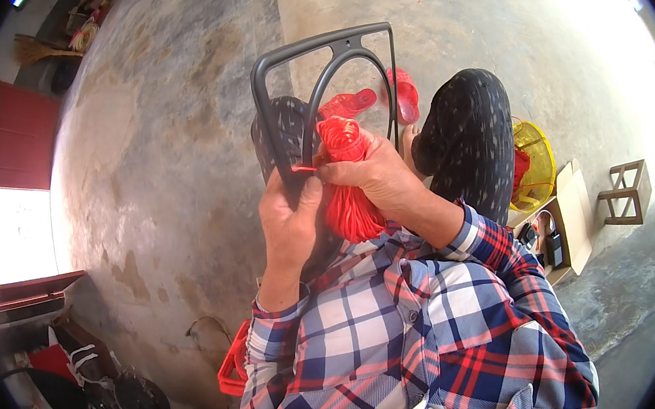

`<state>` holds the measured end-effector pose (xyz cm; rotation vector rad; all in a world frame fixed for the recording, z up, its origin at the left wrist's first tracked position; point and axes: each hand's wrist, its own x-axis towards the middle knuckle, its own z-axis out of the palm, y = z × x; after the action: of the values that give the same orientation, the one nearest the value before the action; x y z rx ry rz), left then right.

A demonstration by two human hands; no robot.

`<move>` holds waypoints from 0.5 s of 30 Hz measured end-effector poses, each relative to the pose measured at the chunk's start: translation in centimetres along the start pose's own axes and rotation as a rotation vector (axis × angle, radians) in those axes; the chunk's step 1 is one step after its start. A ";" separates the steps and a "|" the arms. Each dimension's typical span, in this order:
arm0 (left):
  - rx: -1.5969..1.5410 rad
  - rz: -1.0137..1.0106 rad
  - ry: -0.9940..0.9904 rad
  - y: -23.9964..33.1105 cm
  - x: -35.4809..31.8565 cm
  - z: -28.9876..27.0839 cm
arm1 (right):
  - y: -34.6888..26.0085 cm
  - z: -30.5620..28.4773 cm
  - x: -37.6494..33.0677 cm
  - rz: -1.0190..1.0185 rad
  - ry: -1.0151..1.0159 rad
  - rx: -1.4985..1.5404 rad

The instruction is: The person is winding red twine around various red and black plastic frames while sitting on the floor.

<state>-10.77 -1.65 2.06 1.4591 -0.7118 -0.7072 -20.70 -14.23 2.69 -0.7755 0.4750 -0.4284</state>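
A dark grey frame (345,46) with an arched inner bar stands upright over my lap. My left hand (285,218) is closed around its lower left corner, thumb on the near face. In my right hand (384,174) is a thick bundle of red cord (354,214), held around its middle, with a looped end showing above the fingers. A short red strand (304,169) runs across the frame's left bar to the tips of my right thumb and fingers. Where the strand goes behind the bar is hidden.
Red slippers (349,104) lie on the concrete floor beyond my knees. To the right are a yellow basket (545,160), an open cardboard box (575,216) and a small wooden stool (624,193). A red plastic item (235,363) sits by my left elbow, near piled clutter (117,398).
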 end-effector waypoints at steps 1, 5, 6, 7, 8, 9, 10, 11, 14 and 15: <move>0.056 0.026 0.032 0.2 -0.1 0.0 | 0.0 0.0 -0.1 -0.013 -0.022 0.012; 0.255 0.066 0.109 1.0 0.3 0.2 | -0.3 0.1 -0.5 0.001 -0.092 -0.013; 0.247 0.087 0.114 1.2 0.4 0.3 | -0.3 0.2 -0.7 0.010 -0.099 -0.004; 0.322 0.118 0.141 1.4 0.4 0.4 | -0.3 0.3 -0.7 0.011 -0.099 -0.003; 0.397 0.149 0.167 1.7 0.5 0.4 | -0.3 0.3 -0.8 0.008 -0.116 -0.022; 0.398 0.148 0.168 1.9 0.6 0.4 | -0.2 0.3 -0.8 -0.003 -0.124 -0.040; 0.443 0.178 0.177 2.2 0.6 0.4 | -0.2 0.3 -0.8 0.006 -0.133 -0.040; 0.487 0.210 0.186 2.5 0.7 0.3 | -0.3 0.2 -0.8 0.015 -0.145 -0.024; 0.529 0.085 0.107 3.5 0.8 -0.4 | -0.7 -0.2 -0.5 -0.011 -0.142 -0.041; 0.528 0.086 0.110 3.8 0.8 -0.5 | -0.9 -0.3 -0.4 -0.018 -0.075 -0.101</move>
<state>-9.89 -1.98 5.83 1.9160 -0.9126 -0.3790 -21.34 -14.77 3.30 -0.8906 0.4224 -0.3932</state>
